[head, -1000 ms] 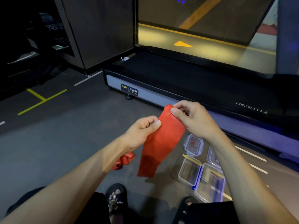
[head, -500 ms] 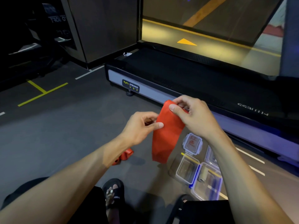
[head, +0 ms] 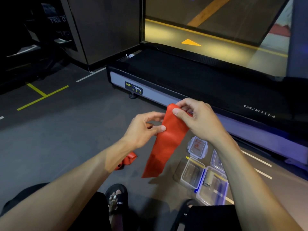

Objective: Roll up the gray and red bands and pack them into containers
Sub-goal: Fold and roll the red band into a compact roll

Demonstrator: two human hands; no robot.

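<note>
A flat red band [head: 166,144] hangs in the air in front of me, its lower end loose above the floor. My right hand [head: 198,120] pinches its top end, which is folded over. My left hand [head: 143,129] pinches the band's left edge a little lower. A second red band [head: 128,161] lies crumpled on the floor under my left forearm. Several clear containers [head: 191,174] stand open on the floor at the right; one [head: 215,189] holds a rolled gray band [head: 208,178]. A lid [head: 197,146] lies beside them.
A treadmill [head: 200,87] with a gray side rail runs across the floor just beyond my hands. My sandalled feet [head: 116,197] rest on the dark floor below. Yellow and white lines mark the floor at the left and right.
The band's top end has stayed between my hands while its loose lower end has swung and hangs a bit longer. Both hands have shifted slightly along the top.
</note>
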